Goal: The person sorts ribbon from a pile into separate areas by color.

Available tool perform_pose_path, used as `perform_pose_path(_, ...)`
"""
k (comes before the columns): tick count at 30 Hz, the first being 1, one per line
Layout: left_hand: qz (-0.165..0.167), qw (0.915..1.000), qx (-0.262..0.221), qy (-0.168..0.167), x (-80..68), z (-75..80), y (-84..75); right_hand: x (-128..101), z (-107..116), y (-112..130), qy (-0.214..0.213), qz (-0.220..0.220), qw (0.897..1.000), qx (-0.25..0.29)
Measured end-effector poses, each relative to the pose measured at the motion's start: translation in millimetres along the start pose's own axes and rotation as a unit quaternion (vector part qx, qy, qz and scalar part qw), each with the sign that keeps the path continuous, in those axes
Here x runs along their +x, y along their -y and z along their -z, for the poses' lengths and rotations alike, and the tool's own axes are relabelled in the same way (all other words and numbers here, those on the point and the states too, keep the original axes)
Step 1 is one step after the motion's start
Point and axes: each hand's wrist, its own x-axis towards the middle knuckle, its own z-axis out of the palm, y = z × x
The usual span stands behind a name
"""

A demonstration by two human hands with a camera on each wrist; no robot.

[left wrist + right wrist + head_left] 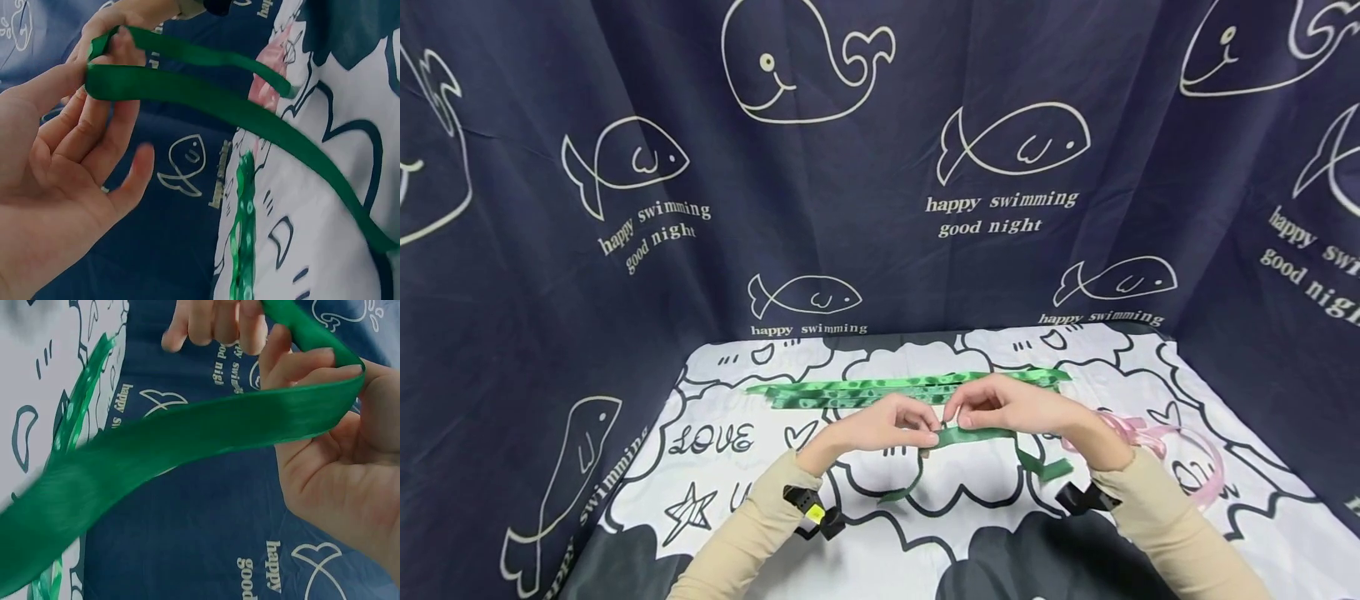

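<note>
Both hands meet above the middle of the tabletop (pixel 925 533), which is covered by a white cloth printed with cartoon clouds. The left hand (pixel 880 429) pinches a plain green ribbon (pixel 970 435) between thumb and forefinger; in the left wrist view the remaining fingers (pixel 128 181) hang loosely spread below the pinch, touching nothing. The right hand (pixel 1011 408) grips the same ribbon just beside the left — in the right wrist view its fingers (pixel 300 362) are curled over a folded loop of the ribbon (pixel 206 437), thumb pressing the band from the near side. The ribbon's two tails fall away from the hands towards the tabletop, one near the left forearm, the other near the right wrist. Whether the tails touch the cloth cannot be told.

Behind the hands, a bundle of patterned green ribbons (pixel 880 390) lies flat on the tabletop, running left to right — apart from the held ribbon. To the right, near the right sleeve (pixel 1157 508), a coil of pink ribbon (pixel 1165 442) rests on the cloth. A dark blue curtain with whale prints (pixel 805 67) encloses the tabletop on three sides.
</note>
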Motion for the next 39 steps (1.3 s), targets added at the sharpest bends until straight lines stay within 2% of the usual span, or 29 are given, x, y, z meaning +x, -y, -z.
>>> perform_pose_path(7,0.007,0.9991,-0.006,-0.041,-19.8,16.6,8.3,-14,8,-11,0.006,-0.021,1.0,0.002)
perform_pose_path(9,0.02,0.9987,-0.009,-0.047,-25.8,21.6,10.7,-18,11,-16,0.011,-0.022,1.0,0.004)
perform_pose_path(13,0.05,0.9974,-0.021,-0.049,-39.5,30.9,16.3,-26,17,-28,0.014,-0.031,0.999,0.022)
perform_pose_path(18,0.09,0.9954,-0.006,-0.032,-62.4,41.6,21.3,-36,25,-53,0.014,-0.04,0.998,0.047)
perform_pose_path(24,0.135,0.9904,0.012,-0.028,-85.9,54.0,32.4,-45,33,-77,-0.031,-0.088,0.995,0.032)
perform_pose_path(30,0.17,0.985,0.02,-0.021,-102.9,63.7,45.7,-51,36,-96,-0.055,-0.128,0.99,0.035)
perform_pose_path(39,0.208,0.9756,0.043,-0.056,-125.5,80.8,70.0,-64,42,-124,-0.115,-0.184,0.976,0.006)
